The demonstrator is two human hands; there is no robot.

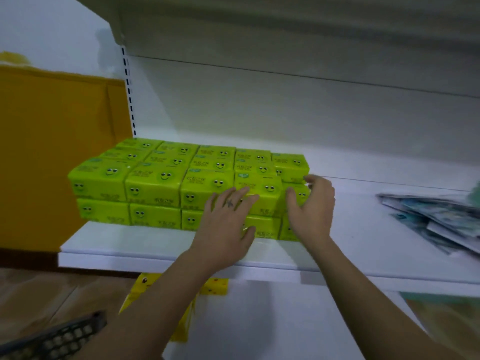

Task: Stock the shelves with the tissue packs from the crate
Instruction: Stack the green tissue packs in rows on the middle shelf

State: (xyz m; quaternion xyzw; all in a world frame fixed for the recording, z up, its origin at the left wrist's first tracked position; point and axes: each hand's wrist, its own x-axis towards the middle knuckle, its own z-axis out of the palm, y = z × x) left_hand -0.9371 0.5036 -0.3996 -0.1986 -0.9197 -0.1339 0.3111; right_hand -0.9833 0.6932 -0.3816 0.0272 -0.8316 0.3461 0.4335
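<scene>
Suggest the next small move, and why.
Probably push the rightmost green plastic-wrapped tissue packs back flush: they seem to jut ahead of the row on the white shelf, left hand flat on their front, right hand at their side.

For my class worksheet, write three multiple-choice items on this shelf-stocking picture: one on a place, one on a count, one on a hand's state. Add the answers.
1. Where on the shelf do the green tissue packs stand?
A. on its left part
B. at its far right end
C. hanging from its front edge

2. How many layers high is their stack?
A. one
B. two
C. four

3. What is the left hand doing?
A. gripping the crate
B. making a fist
C. lying flat against the packs' front

Answers:
1 A, the stack starts at the shelf's left end.
2 B, two rows show on its front face.
3 C, its straight fingers lie across the front packs.
</scene>
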